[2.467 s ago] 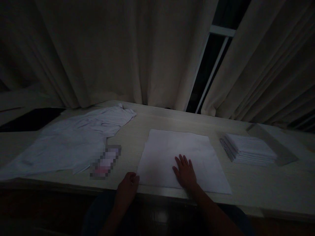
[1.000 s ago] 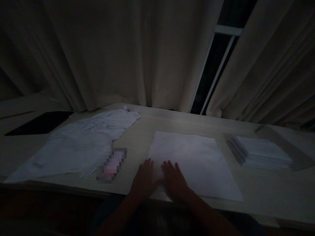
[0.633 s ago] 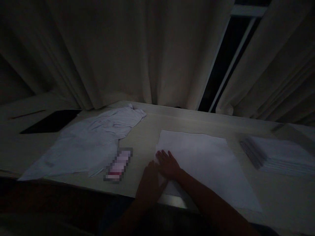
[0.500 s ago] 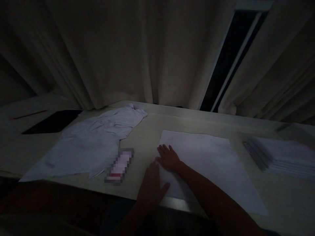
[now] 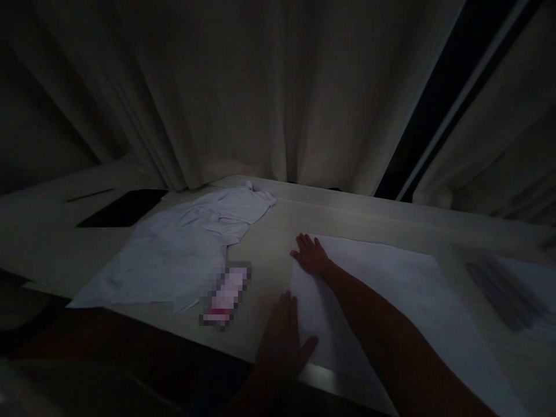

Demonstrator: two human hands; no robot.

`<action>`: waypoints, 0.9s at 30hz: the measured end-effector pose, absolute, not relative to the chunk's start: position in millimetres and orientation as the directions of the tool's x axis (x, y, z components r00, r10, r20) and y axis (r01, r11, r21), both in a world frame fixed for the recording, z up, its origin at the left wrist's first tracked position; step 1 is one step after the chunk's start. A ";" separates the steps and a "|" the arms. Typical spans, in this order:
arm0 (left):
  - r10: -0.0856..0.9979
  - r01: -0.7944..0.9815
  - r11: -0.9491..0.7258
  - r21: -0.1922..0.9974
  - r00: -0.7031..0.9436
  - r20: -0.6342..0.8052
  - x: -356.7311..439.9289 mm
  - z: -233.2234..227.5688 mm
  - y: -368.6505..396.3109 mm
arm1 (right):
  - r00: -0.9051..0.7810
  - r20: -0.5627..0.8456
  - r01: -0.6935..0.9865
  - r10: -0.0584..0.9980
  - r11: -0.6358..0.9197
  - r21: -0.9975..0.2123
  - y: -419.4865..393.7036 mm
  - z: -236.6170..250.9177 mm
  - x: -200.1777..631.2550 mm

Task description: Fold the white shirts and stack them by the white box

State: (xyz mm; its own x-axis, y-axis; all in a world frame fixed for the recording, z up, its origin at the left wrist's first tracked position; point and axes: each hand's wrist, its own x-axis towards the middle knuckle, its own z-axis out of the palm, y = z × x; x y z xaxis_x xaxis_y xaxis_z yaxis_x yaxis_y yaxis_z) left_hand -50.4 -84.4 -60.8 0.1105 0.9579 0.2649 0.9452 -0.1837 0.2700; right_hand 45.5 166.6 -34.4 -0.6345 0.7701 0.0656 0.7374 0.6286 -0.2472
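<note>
A flat white cloth-like sheet (image 5: pixel 391 284) lies spread on the table, reaching off toward the lower right. My right hand (image 5: pixel 311 255) rests palm down on its far left corner, fingers spread and nothing held. Beside the near part of the sheet's left edge is my left hand (image 5: pixel 282 336), flat with the thumb stretched out over the sheet. My right forearm crosses and hides part of the sheet.
A crumpled white T-shirt (image 5: pixel 182 249) lies to the left. Near it are a blurred-out phone-like object (image 5: pixel 228 295), a dark flat panel (image 5: pixel 125 207) and a thin reddish stick (image 5: pixel 90 195). A folded white stack (image 5: pixel 516 295) sits at right; curtains (image 5: pixel 243 92) hang behind.
My right hand has slid away from me along the sheet's left edge toward its far corner. My left hand stays near the same edge. The whole view has shifted somewhat.
</note>
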 end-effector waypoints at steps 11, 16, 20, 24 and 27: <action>0.943 0.952 -0.194 0.238 0.114 0.314 -48.9 -55.6 -82.5 | -0.694 0.116 0.671 0.711 0.696 -0.255 89.9 -11.4 60.2; 0.912 0.948 -0.289 0.135 0.230 0.340 -51.5 -57.9 -77.7 | -0.709 0.118 0.647 0.696 0.707 -0.283 -25.5 -25.8 102.7; 0.912 0.960 -0.255 0.114 0.200 0.358 -53.3 -64.9 -74.5 | -0.530 0.104 0.795 0.841 0.536 -0.283 -66.8 -26.1 172.6; 0.914 0.968 -0.243 0.067 0.206 0.349 -54.5 -66.4 -71.5 | -0.286 0.066 0.932 0.956 0.293 -0.211 -81.5 -27.6 275.4; 0.923 0.970 -0.238 0.049 0.210 0.324 -52.3 -61.6 -69.3 | -0.068 0.071 0.988 0.995 0.077 -0.136 -94.8 -36.9 353.3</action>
